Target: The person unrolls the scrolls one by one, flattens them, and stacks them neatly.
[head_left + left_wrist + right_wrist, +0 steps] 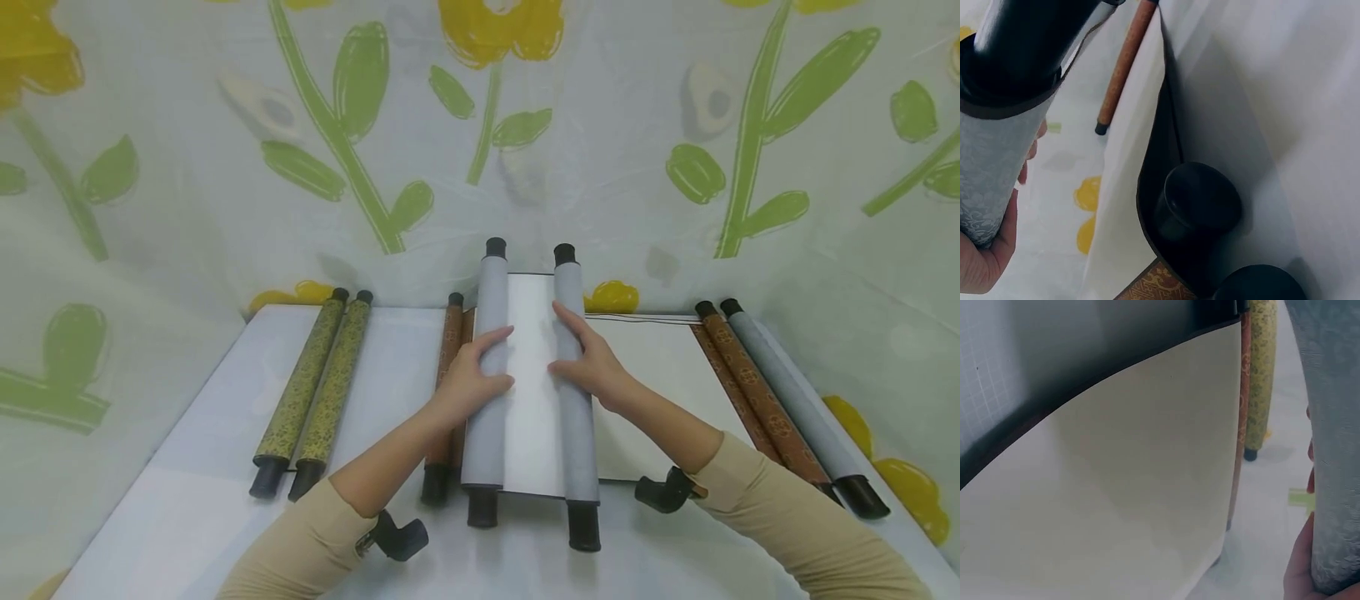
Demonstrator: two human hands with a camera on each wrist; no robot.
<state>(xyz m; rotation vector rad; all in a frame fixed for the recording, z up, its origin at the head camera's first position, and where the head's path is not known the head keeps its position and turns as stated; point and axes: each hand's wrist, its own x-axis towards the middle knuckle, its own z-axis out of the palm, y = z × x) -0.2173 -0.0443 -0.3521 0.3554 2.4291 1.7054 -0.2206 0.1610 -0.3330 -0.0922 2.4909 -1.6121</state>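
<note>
Lying between both hands (468, 379) (588, 362): grey scroll (531, 392).

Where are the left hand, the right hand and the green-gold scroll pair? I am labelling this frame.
left hand (471, 377), head view, back of the hand on the left grey roller.
right hand (587, 360), head view, back of the hand on the right grey roller.
green-gold scroll pair (315, 385), head view, middle of the patterned rolls.

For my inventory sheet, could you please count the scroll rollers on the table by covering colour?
Yellow-green patterned rollers: 2
Grey rollers: 3, the left hand on one, the right hand on another, a third at far right
Brown patterned rollers: 2
Total: 7
</note>
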